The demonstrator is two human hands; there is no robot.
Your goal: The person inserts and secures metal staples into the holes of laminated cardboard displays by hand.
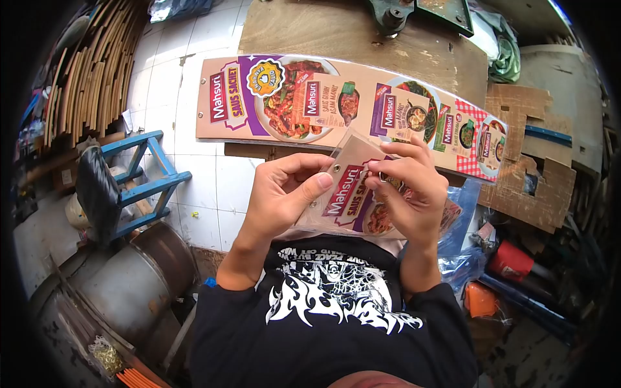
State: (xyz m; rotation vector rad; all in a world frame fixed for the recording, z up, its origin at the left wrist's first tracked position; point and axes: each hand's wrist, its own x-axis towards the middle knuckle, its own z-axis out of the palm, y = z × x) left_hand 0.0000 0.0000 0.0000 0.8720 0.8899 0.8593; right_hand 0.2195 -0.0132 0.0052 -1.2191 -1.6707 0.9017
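A printed sauce-sachet sign (346, 200) with a clear plastic edge is tilted in front of my chest. My left hand (281, 197) grips its upper left corner, thumb on the printed face near a metal eyelet (336, 168). Over the sign's upper right part is my right hand (414, 184), its thumb and fingers drawn together in a pinch. Whatever sits between those fingertips is too small to make out. Just beyond my hands, a matching long sign (284, 132) lies face up on the wooden table (310, 32), with eyelets at its left end.
A blue-framed stool (145, 178) stands at the left, near a metal drum (132, 271) and stacked wooden strips (97, 71). A green metal tool (394, 16) sits at the table's far side. Cut cardboard (537, 184) and clear plastic wrap (462, 265) are at the right.
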